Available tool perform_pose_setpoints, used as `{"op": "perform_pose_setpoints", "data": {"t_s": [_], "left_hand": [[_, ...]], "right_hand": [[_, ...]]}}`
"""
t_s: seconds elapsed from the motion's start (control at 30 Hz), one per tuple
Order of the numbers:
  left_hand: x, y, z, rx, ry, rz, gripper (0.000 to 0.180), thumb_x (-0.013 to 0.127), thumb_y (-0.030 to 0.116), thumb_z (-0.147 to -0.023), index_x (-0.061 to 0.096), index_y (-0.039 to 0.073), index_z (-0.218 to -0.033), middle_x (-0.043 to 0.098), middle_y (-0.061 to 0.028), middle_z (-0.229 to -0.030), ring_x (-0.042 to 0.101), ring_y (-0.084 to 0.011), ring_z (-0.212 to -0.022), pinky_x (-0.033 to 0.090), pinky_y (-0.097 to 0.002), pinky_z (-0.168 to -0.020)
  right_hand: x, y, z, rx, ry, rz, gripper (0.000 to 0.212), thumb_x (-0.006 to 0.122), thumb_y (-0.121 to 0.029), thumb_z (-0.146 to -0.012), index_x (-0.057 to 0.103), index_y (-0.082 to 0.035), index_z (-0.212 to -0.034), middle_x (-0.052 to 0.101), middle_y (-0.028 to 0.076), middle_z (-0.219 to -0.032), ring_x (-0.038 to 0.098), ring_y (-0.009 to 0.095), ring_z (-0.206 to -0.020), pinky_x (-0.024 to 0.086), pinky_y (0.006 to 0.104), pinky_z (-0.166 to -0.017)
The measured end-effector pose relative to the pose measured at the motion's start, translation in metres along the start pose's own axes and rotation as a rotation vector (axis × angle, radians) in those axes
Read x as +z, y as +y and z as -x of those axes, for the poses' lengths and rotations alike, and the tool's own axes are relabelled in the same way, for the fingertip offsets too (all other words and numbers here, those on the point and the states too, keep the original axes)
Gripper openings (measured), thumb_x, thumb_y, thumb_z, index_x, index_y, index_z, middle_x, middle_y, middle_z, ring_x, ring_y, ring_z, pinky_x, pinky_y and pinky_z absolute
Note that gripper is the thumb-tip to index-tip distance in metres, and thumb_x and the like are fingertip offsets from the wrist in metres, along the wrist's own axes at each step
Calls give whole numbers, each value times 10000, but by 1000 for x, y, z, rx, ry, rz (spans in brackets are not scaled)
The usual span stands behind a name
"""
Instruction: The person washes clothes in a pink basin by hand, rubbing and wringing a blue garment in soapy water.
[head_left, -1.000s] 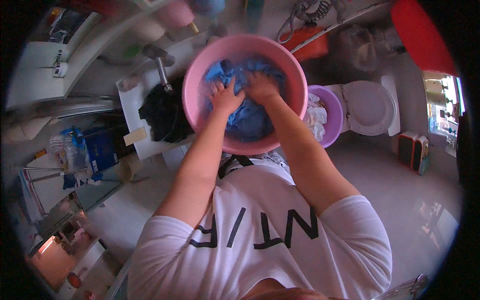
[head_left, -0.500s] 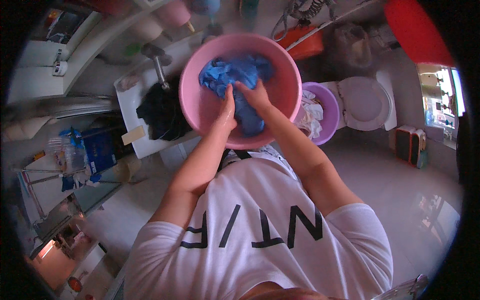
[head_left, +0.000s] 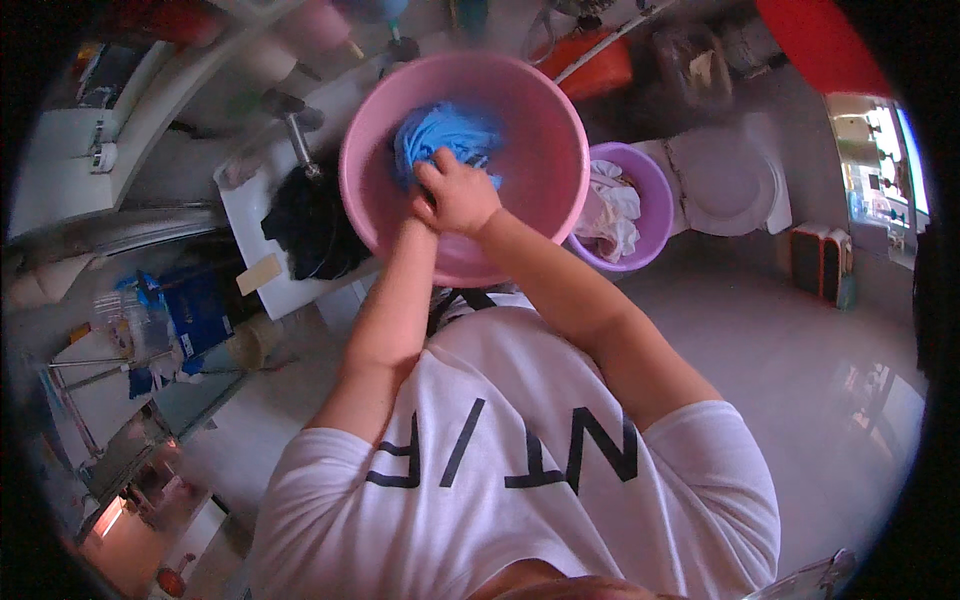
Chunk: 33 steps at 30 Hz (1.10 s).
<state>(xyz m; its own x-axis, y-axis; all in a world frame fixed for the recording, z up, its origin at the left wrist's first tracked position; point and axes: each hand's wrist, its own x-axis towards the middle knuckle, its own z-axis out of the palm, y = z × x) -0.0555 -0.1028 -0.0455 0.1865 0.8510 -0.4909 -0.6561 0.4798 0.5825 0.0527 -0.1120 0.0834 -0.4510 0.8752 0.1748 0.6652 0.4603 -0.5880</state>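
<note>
A bunched, wet-looking blue cloth [head_left: 445,135] lies in a large pink basin [head_left: 555,130]. My right hand [head_left: 462,195] is closed over the near edge of the cloth, its fingers curled. Beneath it, my left hand [head_left: 424,212] is mostly covered, with only the wrist and a bit of the hand showing. Both wrists come close together above the near inner wall of the basin. What the left fingers do is hidden.
Left of the basin, a white sink [head_left: 250,215] holds dark cloth [head_left: 310,225] under a metal tap [head_left: 300,140]. A purple basin [head_left: 655,215] with white cloth [head_left: 610,215] stands to the right, beside a toilet [head_left: 725,185]. A red-orange tub [head_left: 595,65] sits behind.
My hands, spread apart on the cloth before, have come together, the right one now over the left. The blue cloth is gathered into a tighter bunch toward the basin's left side.
</note>
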Motion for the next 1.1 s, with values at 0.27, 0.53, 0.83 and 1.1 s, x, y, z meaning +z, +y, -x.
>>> {"op": "perform_pose_setpoints", "data": {"t_s": [0.27, 0.53, 0.83, 1.1], "left_hand": [[60, 46, 53, 16, 265, -718, 632, 628, 409, -795, 470, -23, -1228, 501, -145, -1244, 509, -274, -1101, 399, -382, -949], [97, 23, 75, -301, 385, -170, 865, 451, 703, -782, 260, 155, -1423, 308, -144, -1432, 324, -330, -1296, 283, -467, -1048], [2, -12, 25, -75, -302, 840, 504, 478, 450, -874, 439, 118, -1251, 483, -82, -1180, 471, -244, -1107, 359, -373, -980], [32, 28, 13, 3, 32, 164, 490, 502, 404, -871, 449, 101, -1253, 502, -80, -1181, 483, -234, -1096, 375, -355, -961]], "right_hand": [[-2, 100, -12, 852, 141, -131, 623, 539, -360, -833, 330, -128, -1372, 464, 228, -1279, 484, 377, -1156, 383, 454, -974], [33, 87, -13, 991, -38, -300, 695, 519, -485, -834, 334, -45, -1340, 502, 268, -1223, 486, 434, -1135, 393, 466, -959], [-26, -47, 3, 282, -19, -183, 288, 606, -254, -786, 545, -78, -1006, 526, 182, -959, 584, 393, -801, 482, 476, -687], [-37, -36, -10, 156, -154, 55, 279, 624, -194, -736, 575, -92, -991, 532, 137, -994, 605, 344, -787, 497, 457, -665]]}}
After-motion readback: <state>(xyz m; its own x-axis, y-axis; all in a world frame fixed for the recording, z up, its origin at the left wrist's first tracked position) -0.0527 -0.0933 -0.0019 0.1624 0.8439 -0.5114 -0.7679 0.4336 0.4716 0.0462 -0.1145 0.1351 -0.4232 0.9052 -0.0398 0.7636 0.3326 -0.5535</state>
